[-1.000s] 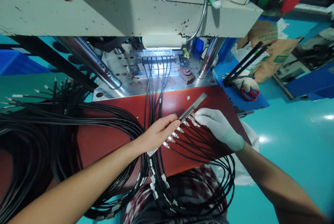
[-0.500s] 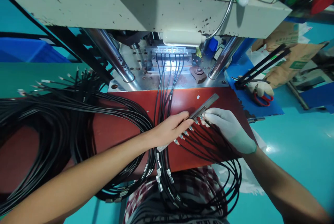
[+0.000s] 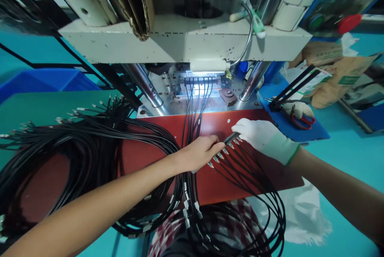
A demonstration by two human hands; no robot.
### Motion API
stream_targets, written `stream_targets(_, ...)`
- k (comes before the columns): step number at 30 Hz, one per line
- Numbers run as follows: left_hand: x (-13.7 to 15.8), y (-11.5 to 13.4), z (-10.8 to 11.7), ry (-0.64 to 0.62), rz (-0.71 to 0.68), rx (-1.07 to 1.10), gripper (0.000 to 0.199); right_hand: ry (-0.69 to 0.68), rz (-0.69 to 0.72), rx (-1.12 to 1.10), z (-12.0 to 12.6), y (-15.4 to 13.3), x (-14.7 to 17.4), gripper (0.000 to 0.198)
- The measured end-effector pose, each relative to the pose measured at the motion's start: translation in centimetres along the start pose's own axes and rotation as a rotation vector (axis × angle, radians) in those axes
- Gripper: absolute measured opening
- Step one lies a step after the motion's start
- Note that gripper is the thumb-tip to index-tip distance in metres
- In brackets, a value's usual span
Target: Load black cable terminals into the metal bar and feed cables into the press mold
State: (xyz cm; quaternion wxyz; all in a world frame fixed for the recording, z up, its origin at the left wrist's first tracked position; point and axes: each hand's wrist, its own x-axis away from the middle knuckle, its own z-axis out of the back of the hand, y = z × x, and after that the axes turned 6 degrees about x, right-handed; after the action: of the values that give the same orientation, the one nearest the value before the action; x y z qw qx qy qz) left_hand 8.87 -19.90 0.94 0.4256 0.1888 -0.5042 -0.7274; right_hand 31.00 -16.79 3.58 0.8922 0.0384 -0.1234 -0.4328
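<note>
My left hand (image 3: 199,153), bare, is closed on a narrow dark metal bar (image 3: 230,138) held at a slant above the red board. Along the bar's lower side sits a row of metal cable connectors (image 3: 220,155), their black cables (image 3: 255,179) trailing down to the right. My right hand (image 3: 261,137), in a white glove, grips the upper right end of the same bar; its fingers partly cover that end. Beyond my hands, more black cables (image 3: 190,109) run into a lit metal mould (image 3: 198,87).
A pale press beam (image 3: 186,47) spans above the mould between steel columns (image 3: 147,85). Bundled black cables (image 3: 78,145) lie on the left of the red board (image 3: 144,161). Red-handled scissors (image 3: 303,122) lie on a blue surface at right, near paper bags (image 3: 333,85).
My right hand has shifted from a connector at the bar's side to the bar's upper end, covering it. My left hand still holds the bar. The view has tilted up.
</note>
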Motion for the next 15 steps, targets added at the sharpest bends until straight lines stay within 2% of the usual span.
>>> stream_targets(2,0.0,0.1,1.8,0.125,-0.078,-0.110,0.032,-0.058,-0.026,0.059,-0.4,1.5,0.0,0.029)
stream_targets(4,-0.7,-0.7,3.7,0.356,-0.123,-0.180,0.025,-0.098,-0.060,0.076,-0.8,3.0,-0.2,0.029)
stream_targets(7,-3.0,-3.1,5.7,0.714,-0.074,-0.155,0.009,-0.111,-0.107,0.026,-1.2,4.5,-1.3,0.030)
stream_targets(9,-5.0,-4.7,6.1,0.861,0.000,-0.083,0.020,-0.080,-0.096,-0.040,-1.2,5.0,-2.0,0.030)
stream_targets(12,-7.2,-5.7,6.0,0.953,0.067,0.169,0.036,-0.018,-0.036,-0.133,-0.9,4.9,-2.5,0.029)
stream_targets(15,-8.2,-5.4,5.7,0.896,0.124,0.545,0.045,0.079,0.040,-0.204,-0.1,4.4,-3.2,0.032)
